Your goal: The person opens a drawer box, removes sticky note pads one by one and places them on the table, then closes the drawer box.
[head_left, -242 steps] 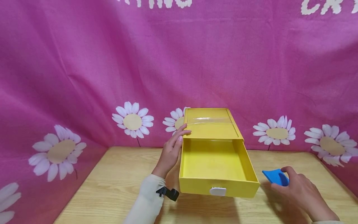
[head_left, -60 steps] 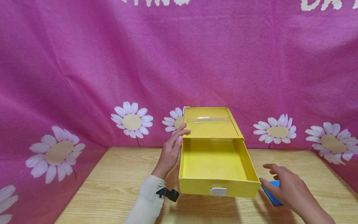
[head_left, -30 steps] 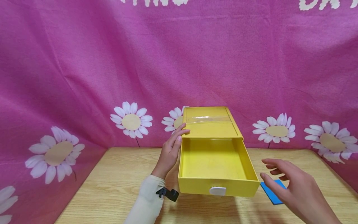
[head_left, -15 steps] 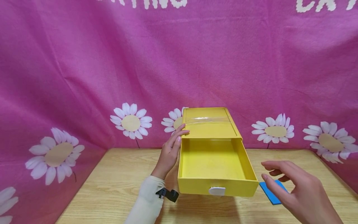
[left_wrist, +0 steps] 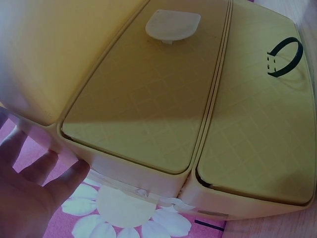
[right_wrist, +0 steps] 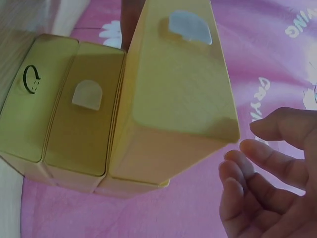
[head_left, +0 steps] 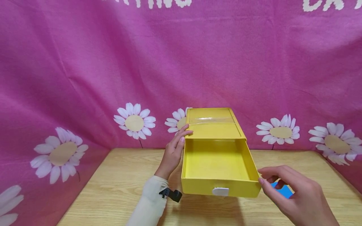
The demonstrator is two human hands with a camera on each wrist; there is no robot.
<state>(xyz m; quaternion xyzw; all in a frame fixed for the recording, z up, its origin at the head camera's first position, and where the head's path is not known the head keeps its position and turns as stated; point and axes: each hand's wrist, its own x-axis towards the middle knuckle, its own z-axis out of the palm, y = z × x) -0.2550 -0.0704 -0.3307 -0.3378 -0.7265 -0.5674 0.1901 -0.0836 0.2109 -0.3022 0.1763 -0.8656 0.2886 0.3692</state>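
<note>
A yellow drawer cabinet (head_left: 215,131) stands on the table with its top drawer (head_left: 220,188) pulled out; nothing shows inside the drawer. My left hand (head_left: 171,153) rests against the cabinet's left side, fingers extended, fingertips on the top edge. At the drawer's front right corner is my right hand (head_left: 299,191), thumb and index fingertips right by the rim. The right wrist view shows those fingers (right_wrist: 262,151) loosely bent at the corner; whether they touch it I cannot tell. Partly hidden behind this hand, a flat blue piece (head_left: 284,190) lies on the table.
Two lower drawers are closed, the middle one with a white tab (left_wrist: 173,26), the bottom one with a black loop (left_wrist: 287,57). Clear tape (head_left: 210,120) crosses the cabinet top. A pink flowered cloth (head_left: 220,62) hangs behind the wooden table (head_left: 113,188).
Earlier my right hand held the blue piece; it then lay on the table beside the drawer. Since half a second ago this hand has moved left to the drawer's corner. My left hand stays put.
</note>
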